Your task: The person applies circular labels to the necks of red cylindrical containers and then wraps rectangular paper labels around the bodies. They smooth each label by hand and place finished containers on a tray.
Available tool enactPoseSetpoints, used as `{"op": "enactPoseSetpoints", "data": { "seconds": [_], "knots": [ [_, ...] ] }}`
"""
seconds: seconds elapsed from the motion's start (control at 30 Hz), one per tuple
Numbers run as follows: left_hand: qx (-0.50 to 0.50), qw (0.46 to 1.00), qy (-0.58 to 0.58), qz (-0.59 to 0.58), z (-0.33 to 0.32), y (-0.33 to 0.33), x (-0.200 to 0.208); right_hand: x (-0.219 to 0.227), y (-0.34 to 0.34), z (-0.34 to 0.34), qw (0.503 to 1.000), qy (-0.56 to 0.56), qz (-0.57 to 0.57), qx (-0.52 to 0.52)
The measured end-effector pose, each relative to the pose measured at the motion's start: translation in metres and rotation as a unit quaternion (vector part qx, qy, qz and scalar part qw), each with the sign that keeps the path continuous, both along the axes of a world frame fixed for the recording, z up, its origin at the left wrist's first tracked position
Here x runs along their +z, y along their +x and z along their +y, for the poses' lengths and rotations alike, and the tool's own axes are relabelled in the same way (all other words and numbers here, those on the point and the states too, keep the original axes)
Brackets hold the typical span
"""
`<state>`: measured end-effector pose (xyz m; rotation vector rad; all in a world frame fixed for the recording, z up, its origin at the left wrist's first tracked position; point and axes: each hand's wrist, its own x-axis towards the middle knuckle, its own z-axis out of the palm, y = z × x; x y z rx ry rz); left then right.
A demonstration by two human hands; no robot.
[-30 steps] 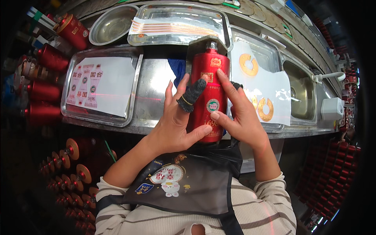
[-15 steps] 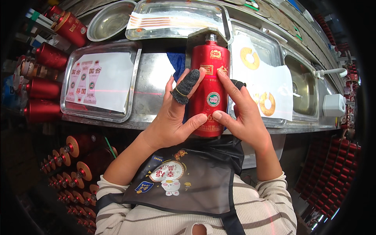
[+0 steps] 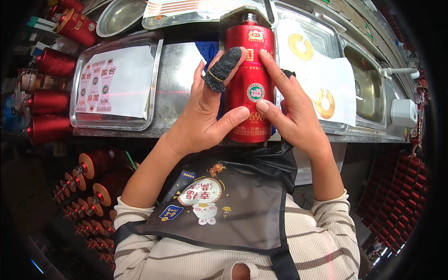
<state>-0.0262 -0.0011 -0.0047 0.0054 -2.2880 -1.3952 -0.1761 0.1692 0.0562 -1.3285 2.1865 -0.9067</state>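
Observation:
A red bottle (image 3: 254, 91) with gold lettering and a round green-and-white emblem lies on its side in a grey angled holder (image 3: 228, 22), its neck pointing away from me. Both hands close around it from the sides. My left hand (image 3: 198, 112) wears a dark cloth finger cover (image 3: 223, 69) on one finger; its thumb presses the lower front. On the right flank, my right hand (image 3: 298, 112) rests its index fingertip over the upper lettering and its thumb beside the printed digits. The remaining fingers are partly hidden; a dark cover shows behind the right hand.
At left, a clear tray (image 3: 156, 84) holds a white sheet (image 3: 133, 84) of decals. A paper with gold rings (image 3: 298, 46) lies right, before a sink (image 3: 368, 93). A metal bowl (image 3: 120, 18) stands at back left. Red bottles (image 3: 49, 128) line the left side; more are stacked below.
The whole view has shifted, so the bench and bottle sit higher in the picture. Both thumbs have slid slightly up the bottle, uncovering more of the digits. Both hands stay on the bottle.

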Motion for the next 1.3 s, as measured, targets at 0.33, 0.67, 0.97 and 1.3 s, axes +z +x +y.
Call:
{"op": "enactPoseSetpoints", "data": {
  "seconds": [0.33,0.67,0.97,1.3],
  "knots": [
    [0.005,1.0,0.006,0.006,-0.002,0.0,0.005,-0.004,0.003,0.0,0.999,-0.032,-0.012,-0.015],
    [-0.009,0.999,0.01,-0.03,0.002,0.007,0.006,-0.005,0.002,-0.003,0.999,-0.025,0.026,-0.012],
    [0.006,0.999,0.0,-0.039,0.007,0.015,0.007,0.004,-0.004,0.003,1.0,-0.006,0.024,0.004],
    [0.009,0.998,-0.031,-0.058,0.007,0.01,0.012,0.019,-0.009,-0.013,0.998,0.034,0.046,-0.009]
  ]
}}
